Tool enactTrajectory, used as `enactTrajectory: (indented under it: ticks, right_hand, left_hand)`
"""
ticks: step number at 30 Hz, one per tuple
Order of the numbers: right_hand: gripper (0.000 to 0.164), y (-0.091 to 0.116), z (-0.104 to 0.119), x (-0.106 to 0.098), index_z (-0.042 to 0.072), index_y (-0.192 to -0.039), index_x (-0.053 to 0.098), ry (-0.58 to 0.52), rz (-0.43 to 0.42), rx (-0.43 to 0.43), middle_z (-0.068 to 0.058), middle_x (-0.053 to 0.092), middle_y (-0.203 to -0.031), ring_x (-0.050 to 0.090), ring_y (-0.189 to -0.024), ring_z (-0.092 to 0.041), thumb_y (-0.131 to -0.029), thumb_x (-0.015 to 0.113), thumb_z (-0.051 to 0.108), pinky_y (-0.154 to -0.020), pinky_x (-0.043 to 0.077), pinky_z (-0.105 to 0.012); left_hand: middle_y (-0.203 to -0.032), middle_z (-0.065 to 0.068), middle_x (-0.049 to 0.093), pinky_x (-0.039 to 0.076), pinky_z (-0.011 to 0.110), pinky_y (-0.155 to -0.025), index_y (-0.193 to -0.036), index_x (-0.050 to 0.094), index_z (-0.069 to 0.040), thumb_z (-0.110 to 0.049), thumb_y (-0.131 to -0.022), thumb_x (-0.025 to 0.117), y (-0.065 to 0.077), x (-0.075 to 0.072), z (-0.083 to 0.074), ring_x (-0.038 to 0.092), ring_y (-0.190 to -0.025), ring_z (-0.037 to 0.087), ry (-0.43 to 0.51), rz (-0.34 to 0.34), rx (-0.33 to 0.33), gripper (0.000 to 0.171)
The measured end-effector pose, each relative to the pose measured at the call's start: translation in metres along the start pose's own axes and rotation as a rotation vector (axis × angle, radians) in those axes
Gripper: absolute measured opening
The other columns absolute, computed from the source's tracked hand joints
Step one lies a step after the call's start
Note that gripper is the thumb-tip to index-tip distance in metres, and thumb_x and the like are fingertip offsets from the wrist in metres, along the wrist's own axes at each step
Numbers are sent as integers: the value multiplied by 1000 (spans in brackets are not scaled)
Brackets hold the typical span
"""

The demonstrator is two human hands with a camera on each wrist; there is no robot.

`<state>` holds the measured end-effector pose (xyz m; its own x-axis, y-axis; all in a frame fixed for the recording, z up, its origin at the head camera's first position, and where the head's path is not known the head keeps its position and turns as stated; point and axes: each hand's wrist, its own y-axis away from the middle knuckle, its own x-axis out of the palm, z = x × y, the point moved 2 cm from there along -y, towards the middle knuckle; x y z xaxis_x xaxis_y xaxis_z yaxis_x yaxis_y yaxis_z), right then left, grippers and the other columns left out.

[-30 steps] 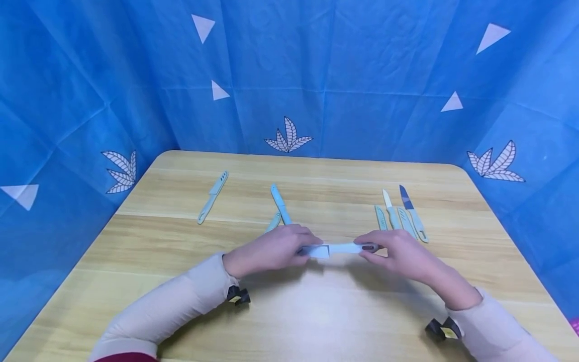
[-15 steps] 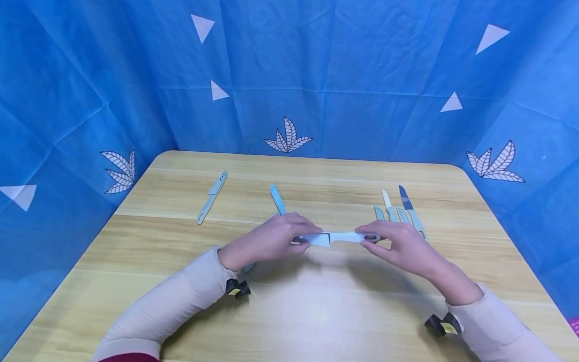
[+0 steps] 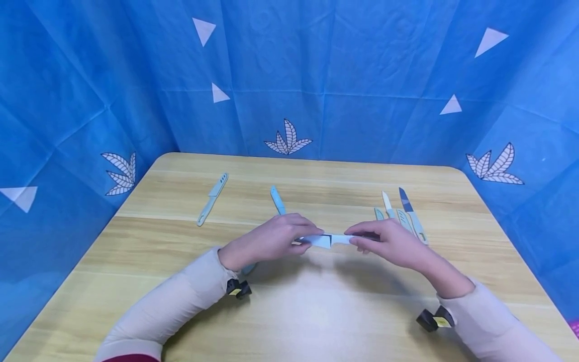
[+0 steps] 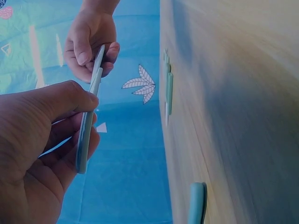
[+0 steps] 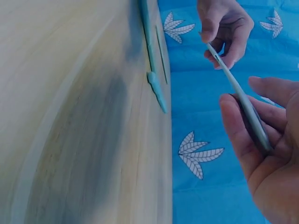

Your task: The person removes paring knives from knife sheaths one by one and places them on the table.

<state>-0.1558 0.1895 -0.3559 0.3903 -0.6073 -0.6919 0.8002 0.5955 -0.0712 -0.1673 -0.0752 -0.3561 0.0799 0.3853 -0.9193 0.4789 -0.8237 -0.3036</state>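
Held level above the table is a pale blue knife (image 3: 341,239) with a sheath (image 3: 318,242) over its blade. My left hand (image 3: 276,240) pinches the sheath between thumb and fingers, as the left wrist view also shows. At the other end, my right hand (image 3: 391,244) grips the handle, and its fingers cover most of it. A step marks where sheath and handle meet between the hands. Behind my left hand lies another blue knife (image 3: 278,199), partly hidden. Under my left wrist a pale blue end (image 3: 249,268) of something shows.
A sheathed knife (image 3: 211,199) lies at the table's far left. To the right are a white-bladed knife (image 3: 387,202), a dark-bladed knife (image 3: 405,201) and two loose sheaths, one short (image 3: 379,214) and one longer (image 3: 403,218). A blue curtain (image 3: 362,65) hangs behind the table (image 3: 181,261).
Both hands first lifted the sheathed knife slightly. Since then my right hand has shifted left along the handle, nearer to the sheath, while my left hand has stayed nearly still.
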Motion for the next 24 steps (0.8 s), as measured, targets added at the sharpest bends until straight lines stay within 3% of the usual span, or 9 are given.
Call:
enactTrajectory:
  ticks: [10,24]
  right_hand:
    - [27,-12,1,8,8,-117,69,-172,164,85,-11,70,-90,68,-77,-34,-98,62,25,-66,61,-34]
    - [34,-24,-11,14,-4,-115,65,-391,346,130,-18,69,-93,67,-74,-25,-103,53,24,-66,62,-41]
  left_hand:
    - [-113,1,69,51,23,-95,-121,69,-10,-14,-90,72,-1,1,2,62,-107,14,-18,24,43,32]
    - [-111,3,70,52,22,-95,-118,70,-8,-12,-89,73,-2,8,6,64,-105,15,-7,18,83,30]
